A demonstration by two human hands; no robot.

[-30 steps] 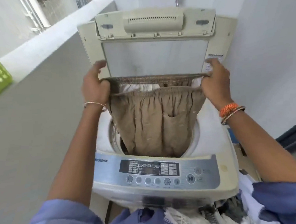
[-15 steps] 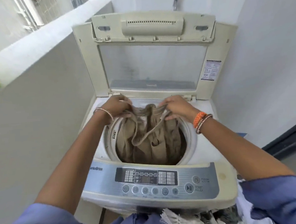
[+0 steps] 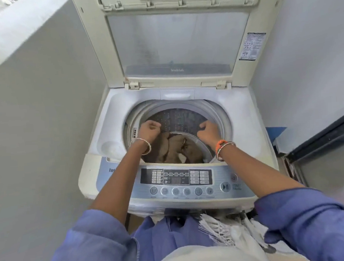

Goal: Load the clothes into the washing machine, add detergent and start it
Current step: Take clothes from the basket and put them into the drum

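Both of your hands are down inside the mouth of the washing machine (image 3: 246, 129), whose lid (image 3: 179, 42) stands upright at the back edge. Your left hand (image 3: 149, 130) sits at the left side of the drum (image 3: 178, 119) opening, fingers curled into a loose fist with nothing visibly held in it. Your right hand (image 3: 208, 130) is at the right side of the opening, fingers likewise curled in, and it grips no cloth that can be seen.

The brown garment (image 3: 168, 149) lies crumpled at the bottom of the drum, lower than both hands and between them. It lies nearer your left wrist, where part of it is hidden behind a thin bangle (image 3: 145, 145). Whether your left hand brushes the top fold of the fabric cannot be told from this angle; your right hand is clear of it. A small pale patch of cloth shows at the near edge of the heap.

Your right wrist, with its orange and beaded bracelets (image 3: 222, 147), crosses the near right rim of the drum opening. Below your forearms runs the control panel (image 3: 176, 179) along the front edge of the machine, with the start/pause button (image 3: 225, 186) towards its right end. More laundry, white fringed cloth (image 3: 224, 228), lies bundled just in front of the machine, against your blue sleeves.
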